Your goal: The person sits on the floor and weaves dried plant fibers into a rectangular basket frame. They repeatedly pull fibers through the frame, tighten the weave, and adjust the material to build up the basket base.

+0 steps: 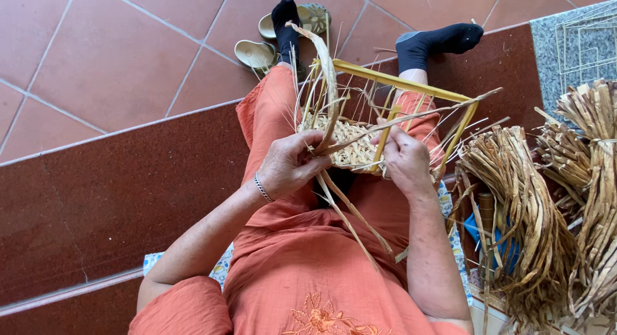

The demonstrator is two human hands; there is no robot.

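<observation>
Weaving in hand: left hand [290, 165] gripping strand [329, 84], right hand [406, 161] pinching frame [411, 91] on lap beside woven base [344, 142]; next, likely threading strand between uprights, kept taut.

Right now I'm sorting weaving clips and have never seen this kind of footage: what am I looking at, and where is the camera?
The single picture comes from a camera worn on the person's head, looking down at their lap. The two bare hands are the person's own. The left hand grips flat dried straw strands. The right hand holds a yellow wire frame with a partly woven straw panel inside it. Bundles of dried straw lie at the person's right, and sandals sit on the tiled floor by their feet.
</observation>
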